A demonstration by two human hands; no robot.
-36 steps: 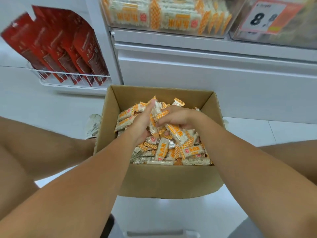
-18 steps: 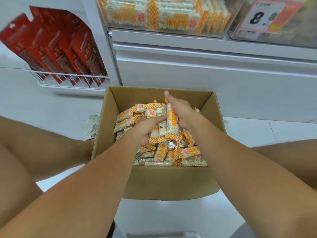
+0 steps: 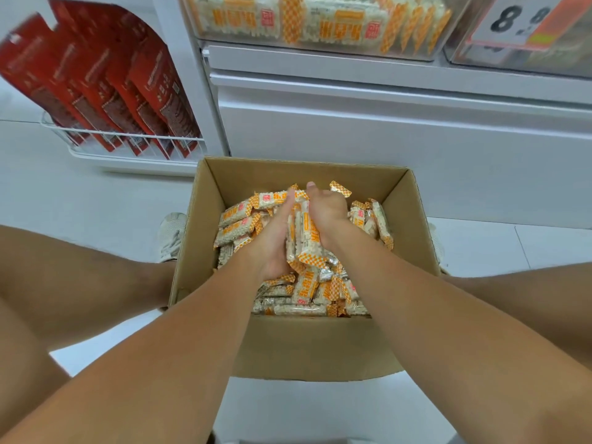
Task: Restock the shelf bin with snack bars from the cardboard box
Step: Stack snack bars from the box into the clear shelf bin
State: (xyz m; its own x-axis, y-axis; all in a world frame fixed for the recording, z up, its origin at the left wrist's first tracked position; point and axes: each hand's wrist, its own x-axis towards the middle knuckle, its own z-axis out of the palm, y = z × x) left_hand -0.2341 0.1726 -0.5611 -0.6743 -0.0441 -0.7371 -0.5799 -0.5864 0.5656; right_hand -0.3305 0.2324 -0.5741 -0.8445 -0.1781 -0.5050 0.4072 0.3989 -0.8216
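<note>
An open cardboard box stands on the floor between my legs, filled with orange-and-white wrapped snack bars. My left hand and my right hand press together from both sides around a bunch of snack bars, holding it just above the pile. The clear shelf bin sits above at the top, holding the same kind of bars.
Red pouches stand in a white wire rack at the left. A price tag hangs on a second bin at the top right. White cabinet fronts rise behind the box. My shoes show beside the box.
Both hands gathered loose bars in the box, closed in on a bunch between them and raised it a little above the pile.
</note>
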